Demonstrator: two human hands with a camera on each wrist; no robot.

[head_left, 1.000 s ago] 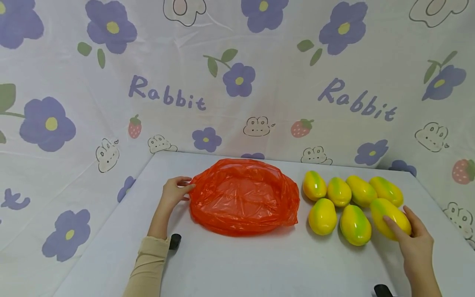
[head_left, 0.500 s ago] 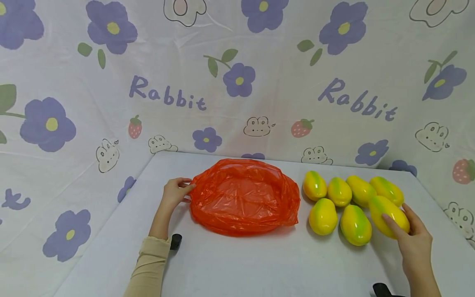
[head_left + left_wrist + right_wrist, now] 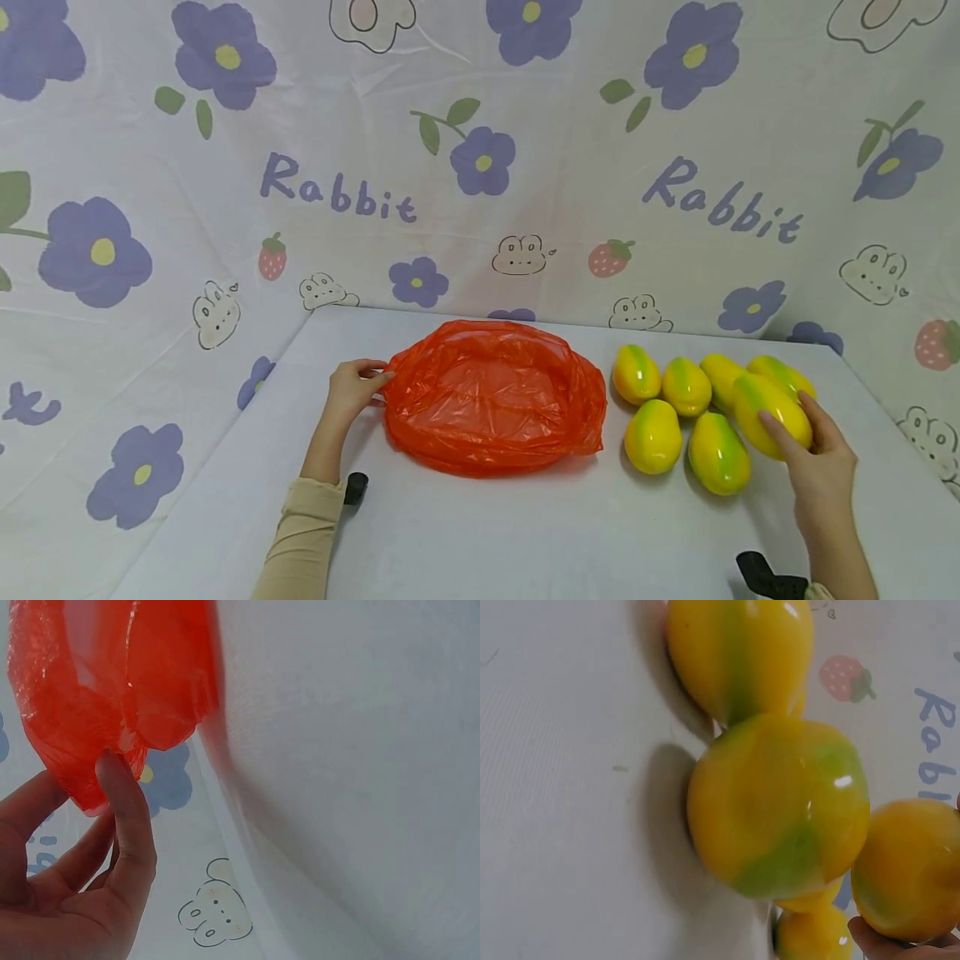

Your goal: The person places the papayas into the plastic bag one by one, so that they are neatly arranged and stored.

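A red plastic bag [image 3: 487,392] lies spread with its mouth open mid-table. My left hand [image 3: 358,390] pinches its left edge; in the left wrist view the thumb and fingers of that hand [image 3: 90,862] meet at a gathered corner of the bag [image 3: 112,697]. On the right, my right hand [image 3: 821,454] grips a glossy yellow mango [image 3: 772,417] with a green streak, raised over the group and overlapping those behind. In the right wrist view, that held mango [image 3: 907,870] shows at the right edge with fingertips under it; most of the hand is out of frame.
Several more mangoes stand in two rows right of the bag, among them a front one [image 3: 718,454] and a back one [image 3: 636,375]. The white table [image 3: 525,533] ends at a patterned cloth [image 3: 570,167]. Black wrist mounts [image 3: 768,575] show near both forearms.
My right hand has moved left and slightly away from me with the mango, which now covers part of the back-row ones. My left hand and the bag stay in place.
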